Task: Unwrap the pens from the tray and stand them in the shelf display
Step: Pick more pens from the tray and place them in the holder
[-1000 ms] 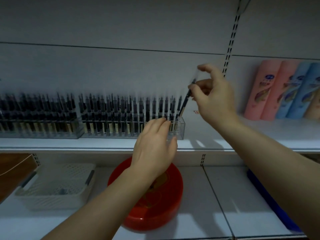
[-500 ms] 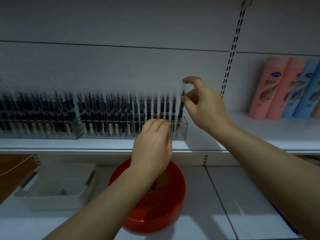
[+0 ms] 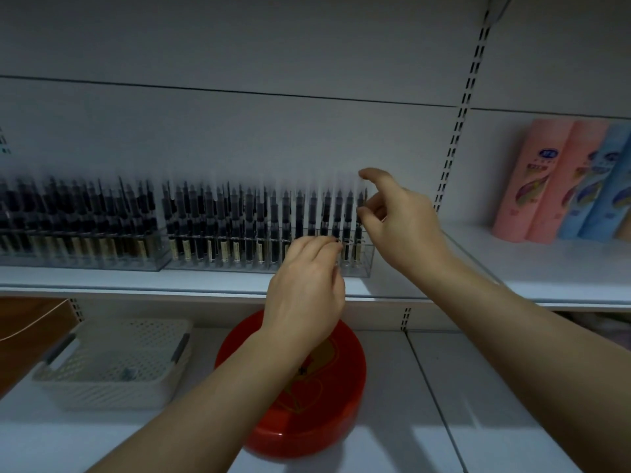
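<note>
Two clear display racks [image 3: 367, 264] full of upright dark pens [image 3: 239, 220] stand on the upper shelf. My right hand [image 3: 399, 227] pinches the rightmost pen [image 3: 359, 233], which stands upright in the end slot, with the index finger raised above it. My left hand [image 3: 307, 285] is at the rack's front edge, fingers curled with the tips against it; whether it holds anything is hidden. A round red tray [image 3: 345, 380] sits on the lower shelf under my left wrist, its contents hidden.
A white perforated basket [image 3: 112, 370] sits left of the tray on the lower shelf. A brown wooden piece [image 3: 27, 332] is at the far left. Pink and blue bottles [image 3: 546, 182] lean on the upper shelf at the right.
My right hand brought the tilted pen down and left, and it now stands in the rack's end slot. My left hand has stayed at the rack's front.
</note>
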{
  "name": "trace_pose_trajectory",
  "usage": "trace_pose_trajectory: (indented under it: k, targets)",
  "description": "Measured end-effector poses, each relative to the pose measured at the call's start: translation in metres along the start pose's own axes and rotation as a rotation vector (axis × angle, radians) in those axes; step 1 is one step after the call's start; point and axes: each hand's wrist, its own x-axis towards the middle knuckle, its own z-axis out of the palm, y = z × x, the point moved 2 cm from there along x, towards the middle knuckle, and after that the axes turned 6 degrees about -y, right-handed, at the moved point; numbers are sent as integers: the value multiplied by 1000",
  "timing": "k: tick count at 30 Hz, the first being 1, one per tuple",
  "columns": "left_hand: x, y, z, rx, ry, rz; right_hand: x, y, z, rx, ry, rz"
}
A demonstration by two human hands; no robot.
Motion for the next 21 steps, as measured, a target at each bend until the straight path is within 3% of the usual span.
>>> trace_pose_trajectory:
  k: [4, 11, 16, 21]
  targets:
    - [0, 0, -1, -37, -3, -17, -4, 4, -1, -8, -2, 29]
    - [-1, 0, -4, -83, -19, 11, -7, -4, -1, -64, -154, 90]
    - [-8, -4, -6, -155, 39, 35, -16, -11, -7, -84, -21, 50]
    - [-33, -7, -13, -296, 80, 25, -55, -26, 3, 76, 126, -29]
